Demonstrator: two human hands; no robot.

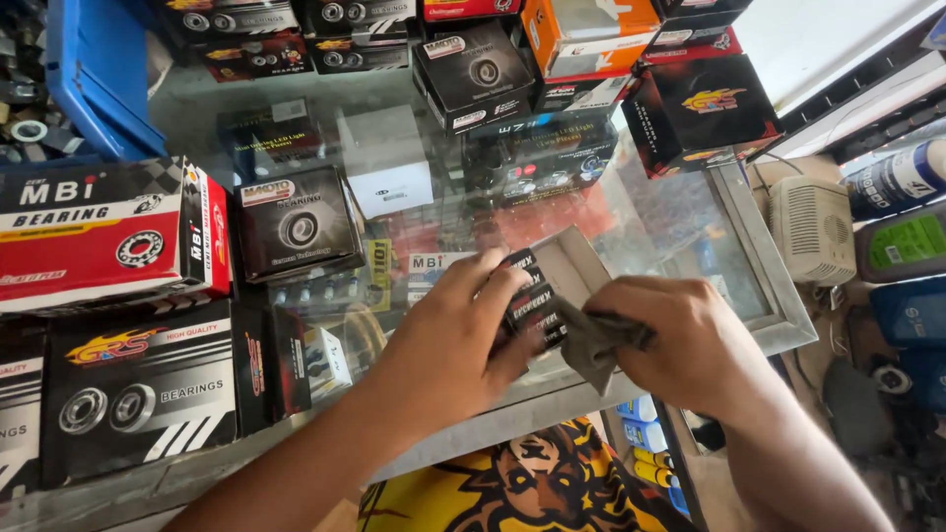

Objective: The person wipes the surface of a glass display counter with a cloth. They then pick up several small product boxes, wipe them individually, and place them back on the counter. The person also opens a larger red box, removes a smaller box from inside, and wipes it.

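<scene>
My left hand (461, 330) grips a small black cardboard box (548, 286) with its lid flap open, held above a glass counter (690, 227). My right hand (680, 340) holds a crumpled grey cloth (591, 345) pressed against the box's lower side. Both hands meet over the counter's front edge. What is inside the box is hidden.
Many boxes lie on the glass: a red and white one (94, 232) at left, black ones (138, 394) (296, 222) (473, 74) (705, 108), a small white one (384, 158), an orange one (586, 34). A blue tray (94, 74) stands far left. Bottles (902, 241) sit right.
</scene>
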